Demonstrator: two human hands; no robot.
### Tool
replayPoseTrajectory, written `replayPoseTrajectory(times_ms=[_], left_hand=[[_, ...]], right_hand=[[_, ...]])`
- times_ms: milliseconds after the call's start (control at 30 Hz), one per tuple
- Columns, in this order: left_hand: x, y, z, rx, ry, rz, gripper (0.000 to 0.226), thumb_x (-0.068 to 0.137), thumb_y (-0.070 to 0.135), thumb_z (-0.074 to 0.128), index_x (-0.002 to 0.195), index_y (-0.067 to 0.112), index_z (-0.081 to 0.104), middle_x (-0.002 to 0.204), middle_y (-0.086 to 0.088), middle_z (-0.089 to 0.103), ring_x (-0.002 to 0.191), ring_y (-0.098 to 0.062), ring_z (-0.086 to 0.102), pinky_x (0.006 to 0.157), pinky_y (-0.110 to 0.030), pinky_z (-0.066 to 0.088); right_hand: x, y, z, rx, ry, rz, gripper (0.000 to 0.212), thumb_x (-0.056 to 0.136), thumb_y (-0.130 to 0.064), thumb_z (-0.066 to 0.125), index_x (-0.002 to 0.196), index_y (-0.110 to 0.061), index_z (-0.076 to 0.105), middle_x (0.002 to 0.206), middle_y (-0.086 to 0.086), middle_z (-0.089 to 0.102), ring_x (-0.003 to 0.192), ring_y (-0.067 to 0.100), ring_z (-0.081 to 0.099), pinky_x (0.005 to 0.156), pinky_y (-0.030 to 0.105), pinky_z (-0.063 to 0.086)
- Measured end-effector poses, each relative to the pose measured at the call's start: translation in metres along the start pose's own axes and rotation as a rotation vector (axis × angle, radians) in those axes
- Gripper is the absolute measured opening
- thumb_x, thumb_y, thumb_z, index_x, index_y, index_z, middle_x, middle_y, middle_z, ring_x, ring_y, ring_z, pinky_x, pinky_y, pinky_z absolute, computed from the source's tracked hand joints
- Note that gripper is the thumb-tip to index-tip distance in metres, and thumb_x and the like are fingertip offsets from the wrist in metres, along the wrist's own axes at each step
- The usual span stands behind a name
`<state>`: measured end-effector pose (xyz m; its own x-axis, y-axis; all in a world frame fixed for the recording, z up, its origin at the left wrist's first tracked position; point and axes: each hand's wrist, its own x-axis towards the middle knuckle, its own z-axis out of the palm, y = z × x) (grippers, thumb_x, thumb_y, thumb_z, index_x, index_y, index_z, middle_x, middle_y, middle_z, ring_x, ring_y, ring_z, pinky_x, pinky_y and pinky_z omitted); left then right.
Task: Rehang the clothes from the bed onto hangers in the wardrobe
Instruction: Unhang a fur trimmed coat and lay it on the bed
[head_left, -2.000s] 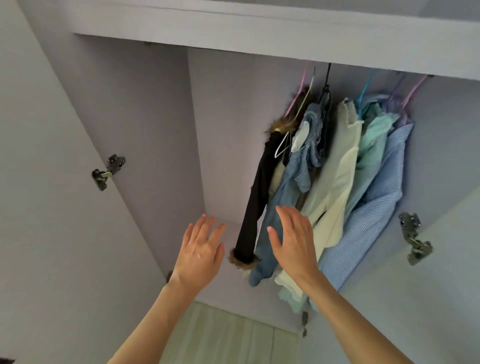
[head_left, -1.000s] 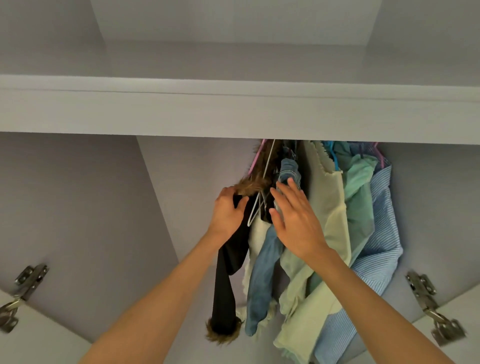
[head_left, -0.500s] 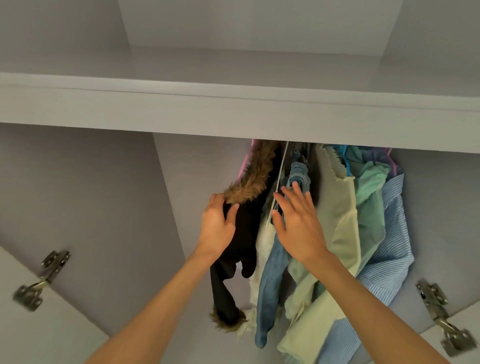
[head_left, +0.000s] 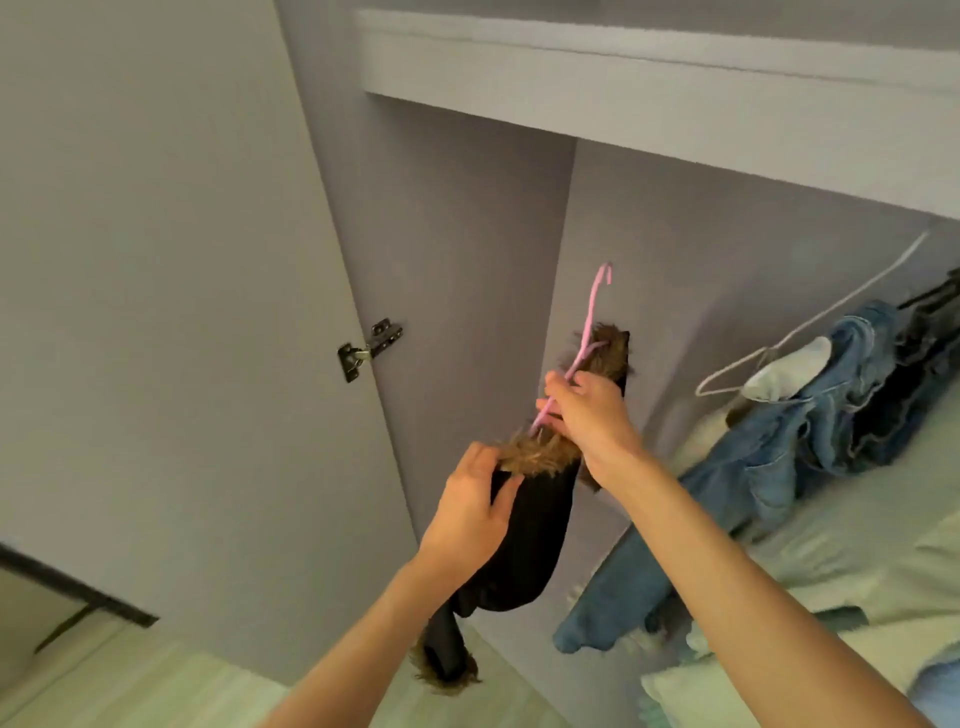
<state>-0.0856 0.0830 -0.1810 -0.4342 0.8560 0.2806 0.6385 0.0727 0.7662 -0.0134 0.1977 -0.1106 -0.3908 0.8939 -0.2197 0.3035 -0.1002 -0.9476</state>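
Black garment (head_left: 524, 540) with brown fur trim is held out in front of the open wardrobe (head_left: 467, 249), clear of the other hanging clothes. Pink hanger (head_left: 587, 343) is seen inside the garment's neck, its hook pointing up and free in the air, not hooked on anything visible. Right hand (head_left: 587, 415) is curled round the hanger's lower stem just above the fur collar; the pink wire is pinched between its fingers. Left hand (head_left: 470, 512) is clamped on the garment's upper edge below the fur trim, thumb laid across the black fabric, fingers wrapped behind it. One fur-cuffed sleeve (head_left: 444, 660) is seen dangling below the left forearm. A second patch of fur is visible behind the right hand, beside the hanger stem.

Blue denim garment (head_left: 810, 441) is hung to the right, on a white wire hanger (head_left: 779, 348) whose hook runs up toward the shelf edge; the rail itself is hidden. Dark clothing (head_left: 930, 332) is partly seen at the far right edge behind the denim. Pale green fabric (head_left: 857, 561) is spread below and right of the denim, blurred, item type cannot be told. Wardrobe shelf (head_left: 649, 78) is seen across the top of the view. Metal hinge (head_left: 369, 348) is fixed on the left side panel where the open door (head_left: 156, 312) meets it. Light wood-look floor (head_left: 156, 686) is visible at the bottom left. Both forearms are bare.
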Motion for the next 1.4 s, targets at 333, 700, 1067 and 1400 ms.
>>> replayPoseTrajectory(times_ms=[333,700,1067,1400], left_hand=[[-0.118,-0.04,-0.079,0.102,0.22,-0.296,0.033,0.091,0.045,0.044,0.11,0.023,0.061,0.098,0.012,0.054,0.093,-0.001,0.05,0.08,-0.011,0.036],[-0.314,-0.108,-0.153,0.228,0.427,-0.741,0.024,0.094,0.017,0.05,0.115,0.013,0.061,0.115,-0.003,0.055,0.108,-0.016,0.052,0.095,-0.029,0.042],[-0.514,-0.111,-0.224,0.49,0.557,-1.023,0.052,0.092,0.033,0.055,0.139,0.018,0.041,0.143,-0.006,0.04,0.133,-0.02,0.035,0.109,-0.037,0.03],[-0.626,-0.043,-0.24,0.654,1.008,-1.159,0.05,0.085,0.049,0.039,0.112,0.013,0.062,0.105,-0.001,0.062,0.097,-0.019,0.054,0.089,-0.027,0.041]], right_hand=[[-0.066,0.037,0.095,-0.124,-0.333,-0.026,0.011,0.093,-0.016,0.053,0.084,-0.013,0.057,0.068,0.002,0.057,0.058,0.013,0.052,0.065,0.03,0.05],[-0.169,0.121,0.186,-0.615,-0.81,-0.025,0.023,0.094,-0.02,0.053,0.112,-0.01,0.064,0.071,-0.002,0.054,0.061,0.011,0.043,0.053,0.022,0.033],[-0.328,0.113,0.314,-0.783,-1.266,-0.463,0.026,0.081,-0.039,0.067,0.092,-0.017,0.075,0.079,-0.006,0.067,0.078,0.01,0.062,0.072,0.026,0.052],[-0.445,0.095,0.38,-0.551,-1.706,-0.854,0.013,0.082,-0.035,0.066,0.075,-0.045,0.068,0.074,0.001,0.066,0.076,0.017,0.051,0.066,0.022,0.037]])
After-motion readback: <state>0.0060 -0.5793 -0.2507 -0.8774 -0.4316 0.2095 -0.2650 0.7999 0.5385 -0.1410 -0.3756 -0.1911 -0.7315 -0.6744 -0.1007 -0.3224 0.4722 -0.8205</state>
